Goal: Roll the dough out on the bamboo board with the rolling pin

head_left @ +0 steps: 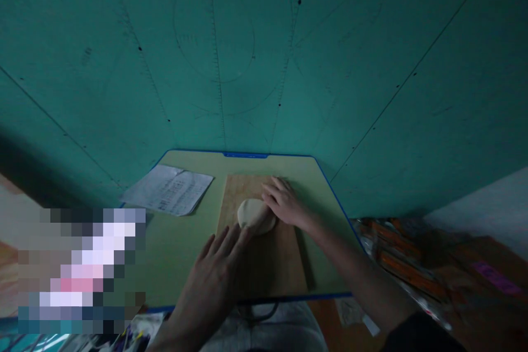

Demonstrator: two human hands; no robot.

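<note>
On a wooden board [270,269] lies a round, flat piece of pale dough [249,211]. A slim rolling pin [260,220], dim and partly covered, slants across the dough between my two hands. My left hand [220,264] is at its near left end, fingers over the pin at the dough's lower edge. At the far right end, my right hand [284,202] rests over the pin, its fingers reaching past the dough toward the board's upper right corner. The palms hide both ends of the pin.
The board sits on a small pale table [165,264] with a blue rim, against a green wall [247,66]. A printed paper sheet [173,190] lies at the table's left. Boxes and plastic-wrapped goods [404,258] are on the floor to the right. A blurred patch covers the lower left.
</note>
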